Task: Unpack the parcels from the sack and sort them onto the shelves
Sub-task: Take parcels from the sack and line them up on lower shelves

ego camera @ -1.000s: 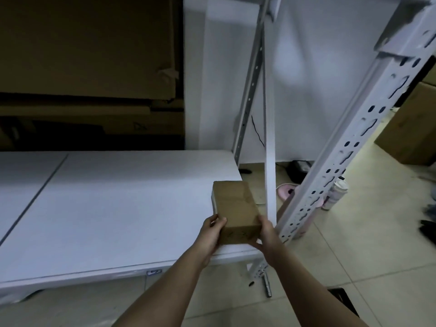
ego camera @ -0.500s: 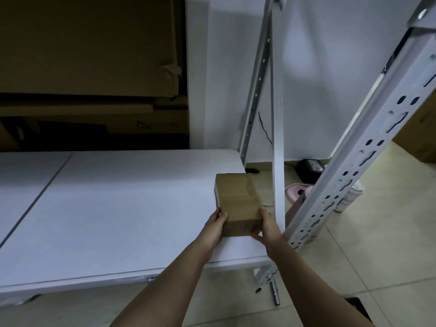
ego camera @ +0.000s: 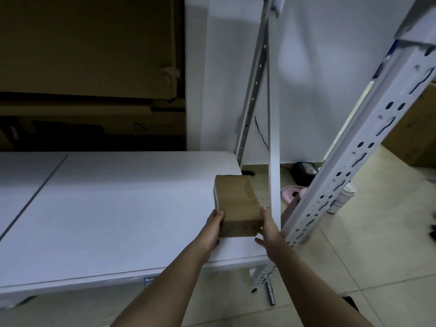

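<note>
Box (ego camera: 236, 204): brown corrugated cardboard, rectangular block, matt, edges slightly worn; a creased tape seam runs along the top toward the far right corner, and a pale strip shows down its left side. It sits on the shelf (ego camera: 113, 208) at the right end, close to the front edge. Long axis runs front to back, away from the person, the far end leaning a little left; a short end face is turned toward the camera.

Shelf: flat white board, smooth, faintly grainy, with a dark seam between two panels at the left.

Post (ego camera: 368, 161): white painted steel upright, punched with keyhole slots and round holes, leaning across the right of the view; a thinner white upright stands just right of the box.

Left hand (ego camera: 213, 228): pressed against the box's near left corner, fingers loosely bent along the side face, thumb up on the corner edge.

Right hand (ego camera: 267, 228): against the near right corner, fingers laid along the right side and mostly hidden behind it, thumb spread low and apart from the box. Whether either hand bears weight cannot be told.

Cartons (ego camera: 82, 55): large flat brown cardboard sheets, stacked behind the shelf, in shadow.

Floor (ego camera: 354, 244): pale glossy tiles with thin joints. A pink slipper (ego camera: 291, 193), a white bottle (ego camera: 342, 197) and a black adapter (ego camera: 305, 169) lie near the wall.
</note>
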The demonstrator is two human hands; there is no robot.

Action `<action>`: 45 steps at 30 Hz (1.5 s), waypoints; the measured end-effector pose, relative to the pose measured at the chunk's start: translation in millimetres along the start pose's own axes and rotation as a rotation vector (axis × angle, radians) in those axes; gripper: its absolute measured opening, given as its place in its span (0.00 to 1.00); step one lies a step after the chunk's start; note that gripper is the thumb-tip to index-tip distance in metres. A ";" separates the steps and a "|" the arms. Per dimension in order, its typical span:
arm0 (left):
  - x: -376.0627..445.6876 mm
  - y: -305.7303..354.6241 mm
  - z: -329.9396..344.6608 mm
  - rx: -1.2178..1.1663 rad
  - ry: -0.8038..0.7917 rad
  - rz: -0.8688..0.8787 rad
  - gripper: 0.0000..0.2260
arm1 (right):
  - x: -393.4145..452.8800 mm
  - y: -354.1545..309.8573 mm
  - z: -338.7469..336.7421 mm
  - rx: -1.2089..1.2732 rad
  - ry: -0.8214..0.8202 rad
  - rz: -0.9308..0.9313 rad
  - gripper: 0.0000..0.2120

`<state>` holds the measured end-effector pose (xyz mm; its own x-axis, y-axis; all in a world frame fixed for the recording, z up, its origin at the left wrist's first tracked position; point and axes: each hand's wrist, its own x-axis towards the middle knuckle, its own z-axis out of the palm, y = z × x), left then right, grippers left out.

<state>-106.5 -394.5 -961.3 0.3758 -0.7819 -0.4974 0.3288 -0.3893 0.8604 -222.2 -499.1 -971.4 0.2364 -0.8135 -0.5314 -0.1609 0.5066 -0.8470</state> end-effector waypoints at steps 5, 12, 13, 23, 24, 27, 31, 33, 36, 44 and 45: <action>-19.5 9.0 -15.4 -0.016 0.119 -0.041 0.25 | -22.3 -10.7 0.4 -0.079 0.041 -0.179 0.24; -103.9 88.1 -38.1 0.019 0.282 -0.187 0.21 | -122.3 -57.1 25.1 -0.229 0.114 -0.351 0.19; -120.8 105.1 -41.9 -0.002 0.312 -0.199 0.20 | -140.6 -68.7 31.0 -0.250 0.124 -0.363 0.19; -323.3 237.0 -94.2 -0.303 0.486 -0.305 0.14 | -328.5 -223.6 123.0 -0.557 -0.489 0.291 0.20; -343.0 249.1 -101.1 -0.329 0.517 -0.309 0.16 | -345.7 -236.1 133.7 -0.587 -0.524 0.279 0.20; -397.3 284.6 -122.7 -0.382 0.615 -0.296 0.15 | -393.1 -272.7 164.0 -0.669 -0.634 0.270 0.19; -465.8 318.1 -156.6 -0.456 0.760 -0.263 0.14 | -448.2 -303.9 212.3 -0.783 -0.805 0.231 0.19; -499.6 327.0 -177.3 -0.495 0.839 -0.237 0.15 | -474.2 -312.0 241.0 -0.834 -0.875 0.205 0.19; -544.6 331.9 -212.5 -0.531 0.962 -0.208 0.15 | -511.5 -314.1 284.6 -0.887 -0.980 0.157 0.16; -650.7 311.4 -321.4 -0.617 1.171 -0.128 0.15 | -615.1 -281.9 411.7 -1.002 -1.225 0.019 0.11; -662.3 308.2 -336.6 -0.628 1.186 -0.125 0.16 | -627.8 -275.8 427.4 -1.009 -1.242 0.010 0.11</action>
<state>37.5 167.3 -404.1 0.7263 0.2561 -0.6379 0.6336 0.1106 0.7657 83.3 -6.0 -408.9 0.7473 0.1697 -0.6424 -0.5860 -0.2874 -0.7576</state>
